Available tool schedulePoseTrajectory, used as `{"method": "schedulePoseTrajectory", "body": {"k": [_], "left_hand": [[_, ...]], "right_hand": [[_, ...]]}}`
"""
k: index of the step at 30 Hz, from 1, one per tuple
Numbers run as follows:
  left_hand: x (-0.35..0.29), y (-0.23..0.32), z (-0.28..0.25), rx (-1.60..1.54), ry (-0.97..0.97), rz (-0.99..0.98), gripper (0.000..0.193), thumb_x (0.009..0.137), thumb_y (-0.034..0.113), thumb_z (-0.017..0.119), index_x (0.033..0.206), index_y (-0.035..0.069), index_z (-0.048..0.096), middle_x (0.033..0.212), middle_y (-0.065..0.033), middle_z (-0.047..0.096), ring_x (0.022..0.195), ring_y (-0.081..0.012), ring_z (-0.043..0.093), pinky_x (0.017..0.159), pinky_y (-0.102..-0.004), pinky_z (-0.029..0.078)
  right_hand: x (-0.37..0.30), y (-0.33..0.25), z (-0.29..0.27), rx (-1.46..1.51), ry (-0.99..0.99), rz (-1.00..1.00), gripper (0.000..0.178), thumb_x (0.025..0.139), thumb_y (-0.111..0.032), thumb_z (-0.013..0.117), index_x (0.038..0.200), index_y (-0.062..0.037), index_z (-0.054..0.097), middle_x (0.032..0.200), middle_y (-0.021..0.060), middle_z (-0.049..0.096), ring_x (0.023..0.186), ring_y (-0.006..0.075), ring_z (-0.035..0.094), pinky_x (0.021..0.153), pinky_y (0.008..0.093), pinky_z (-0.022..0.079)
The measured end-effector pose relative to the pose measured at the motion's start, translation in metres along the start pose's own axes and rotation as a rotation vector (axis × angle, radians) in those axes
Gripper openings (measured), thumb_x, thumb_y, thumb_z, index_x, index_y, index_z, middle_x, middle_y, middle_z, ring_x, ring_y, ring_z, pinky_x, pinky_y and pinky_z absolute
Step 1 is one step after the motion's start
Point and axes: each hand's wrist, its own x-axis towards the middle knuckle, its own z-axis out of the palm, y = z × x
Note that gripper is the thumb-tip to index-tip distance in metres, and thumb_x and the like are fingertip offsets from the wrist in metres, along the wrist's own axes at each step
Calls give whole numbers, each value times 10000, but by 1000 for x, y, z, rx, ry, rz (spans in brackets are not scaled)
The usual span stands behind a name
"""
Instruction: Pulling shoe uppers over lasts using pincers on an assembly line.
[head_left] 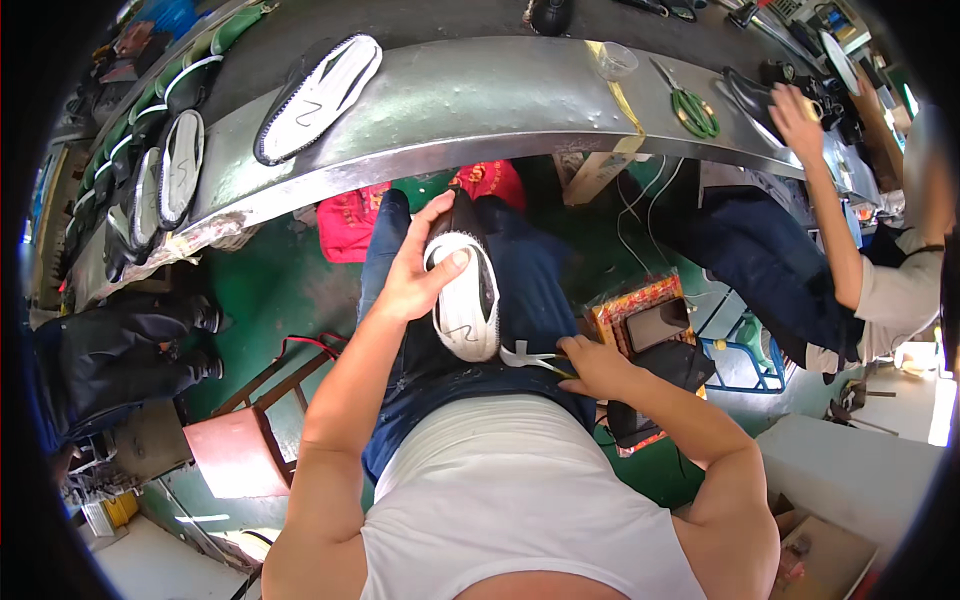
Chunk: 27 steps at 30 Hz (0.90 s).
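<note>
The left hand (415, 278) has its fingers clamped around a shoe (468, 290). The right hand's (595, 368) fingers grip a slender tool (533, 358). White underside (464, 325) appears attached; remaining work is unclear.

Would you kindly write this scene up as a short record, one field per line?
Left hand: grips the shoe, left hand centre here
Shoe pose: white underside facing the camera, over the person's lap
Right hand: holds a pale tool, right hand centre here
Tool tip: close to the shoe's near end; contact unclear
On the bench: second shoe, green-handled scissors, clear cup
Co-worker: a hand at the bench's right side
</note>
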Motion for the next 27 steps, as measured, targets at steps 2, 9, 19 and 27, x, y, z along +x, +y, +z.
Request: {"method": "schedulePoseTrajectory", "body": {"k": [2,9,19,27], "left_hand": [[3,11,1,222,-58,37,657,886,161,731,1439,58,393,1536,-152,310,1426,-267,303,1144,-367,268],[-13,-41,-9,246,-126,-129,536,950,214,654,1407,66,417,1525,-154,320,1431,-247,282,1163,-362,219],[-14,-55,-22,190,-113,-308,526,1029,383,498,1461,115,362,1546,-76,303,1370,-196,341,1135,-339,273],[-17,-45,-20,-39,-82,-455,553,1024,340,518,1481,106,312,1506,-126,344,1399,-208,304,1153,-336,242]], "right_hand": [[-12,-1,-2,3,21,7,683,753,-371,800,1280,-37,523,1084,196,610,965,360,637,826,426,518],[-17,-1,-38,916,-93,129,385,861,-235,685,1166,-23,583,937,66,666,824,157,629,742,307,510],[61,-63,-36,1041,-39,104,216,953,-206,588,1019,-2,622,791,41,643,700,118,604,626,272,483],[59,-57,-72,1236,100,65,271,981,-175,565,1177,11,589,956,73,664,796,126,620,707,269,505]]}}
